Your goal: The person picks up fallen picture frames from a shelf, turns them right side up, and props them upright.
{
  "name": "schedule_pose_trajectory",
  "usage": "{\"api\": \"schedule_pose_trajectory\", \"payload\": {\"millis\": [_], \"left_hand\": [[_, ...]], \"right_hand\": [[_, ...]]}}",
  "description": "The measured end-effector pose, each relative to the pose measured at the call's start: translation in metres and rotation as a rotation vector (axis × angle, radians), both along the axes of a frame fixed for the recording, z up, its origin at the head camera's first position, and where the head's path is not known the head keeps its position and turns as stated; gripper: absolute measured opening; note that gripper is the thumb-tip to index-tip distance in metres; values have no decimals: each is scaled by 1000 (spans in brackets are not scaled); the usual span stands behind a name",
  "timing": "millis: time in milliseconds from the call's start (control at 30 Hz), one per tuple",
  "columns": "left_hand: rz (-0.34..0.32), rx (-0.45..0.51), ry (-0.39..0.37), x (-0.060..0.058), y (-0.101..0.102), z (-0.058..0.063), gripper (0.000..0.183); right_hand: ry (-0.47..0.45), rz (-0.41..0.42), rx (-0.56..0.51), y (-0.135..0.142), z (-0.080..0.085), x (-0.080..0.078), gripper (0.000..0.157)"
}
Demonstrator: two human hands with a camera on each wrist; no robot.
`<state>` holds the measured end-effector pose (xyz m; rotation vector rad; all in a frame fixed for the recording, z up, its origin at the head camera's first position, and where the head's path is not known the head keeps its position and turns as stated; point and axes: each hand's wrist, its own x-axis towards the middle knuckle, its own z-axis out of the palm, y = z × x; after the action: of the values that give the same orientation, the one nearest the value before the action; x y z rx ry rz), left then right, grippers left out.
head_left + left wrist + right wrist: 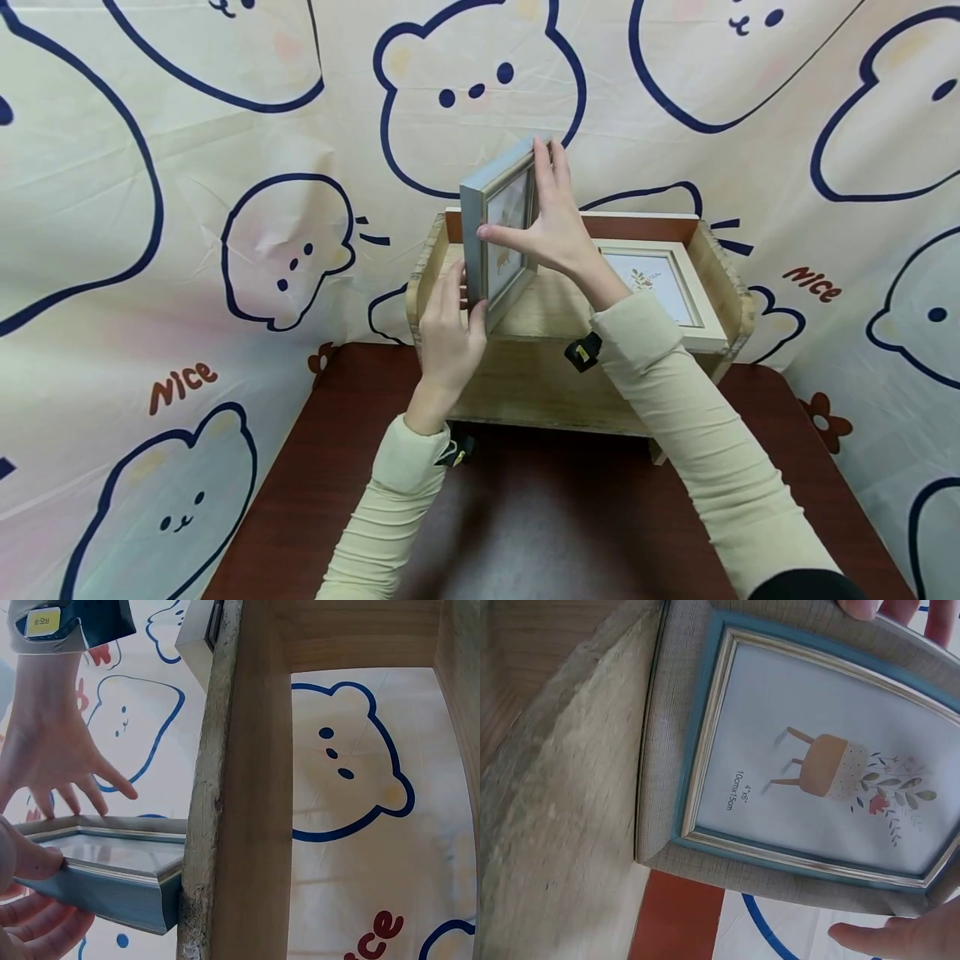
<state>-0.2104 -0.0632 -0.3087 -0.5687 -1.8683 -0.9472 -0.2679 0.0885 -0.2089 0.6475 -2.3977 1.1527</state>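
A grey-blue picture frame [504,225] stands tilted on edge above the left part of a wooden shelf [540,379]. Its print shows a chair with flowers, plain in the right wrist view on the frame [810,772]. My left hand [452,333] grips its lower left edge, thumb on the front and fingers behind, as the left wrist view also shows on the left hand [37,892]. Across its front reaches my right hand [555,221], fingers stretched towards the top edge and thumb spread towards the left side. Whether these fingertips touch the frame is hard to tell.
A cream picture frame [660,287] with a leaf print lies on the shelf's right side. The shelf has raised sides and a reddish-brown back strip [637,227]. It stands on a dark red-brown table [525,517], before a cartoon-printed cloth [300,150].
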Motion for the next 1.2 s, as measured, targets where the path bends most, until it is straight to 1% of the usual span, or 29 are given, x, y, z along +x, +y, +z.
{"api": "schedule_pose_trajectory", "payload": {"millis": [100,167,200,233,300,400,467,500,567,633,700,867,967,1067,1200], "left_hand": [[-18,11,1,-1,-1,0,50],[-62,36,-5,-3,-4,0,47],[-100,53,-14,-5,-6,1,45],[-151,74,-32,-7,-8,2,43],[-277,119,-80,-11,-15,4,38],[-472,164,-191,-16,-24,10,33],[-553,168,-259,-18,-29,13,33],[-574,162,-288,-19,-31,14,33],[-587,148,-328,-19,-33,16,34],[-574,134,-336,-18,-32,15,36],[-581,136,-333,-18,-29,14,38],[-588,130,-279,-21,-17,11,42],[-560,129,-245,-21,-12,10,43],[-538,136,-228,-20,-9,10,43],[-502,97,-215,-20,-5,11,42]], "right_hand": [[60,5,5,0,-1,1,113],[122,8,16,0,-1,1,107],[153,10,22,-1,-1,1,104],[183,11,28,-1,-1,1,100],[235,10,37,-2,0,1,93],[299,14,35,-2,0,2,88],[337,19,31,-2,0,3,86],[356,25,28,-2,-1,3,84],[391,50,13,-2,-1,3,80],[430,82,1,-2,0,2,74],[460,119,-12,-1,0,0,68],[517,191,-17,2,1,-2,60],[537,213,-9,4,1,-3,59],[538,216,4,5,2,-3,59],[535,222,9,9,3,-2,60]]}}
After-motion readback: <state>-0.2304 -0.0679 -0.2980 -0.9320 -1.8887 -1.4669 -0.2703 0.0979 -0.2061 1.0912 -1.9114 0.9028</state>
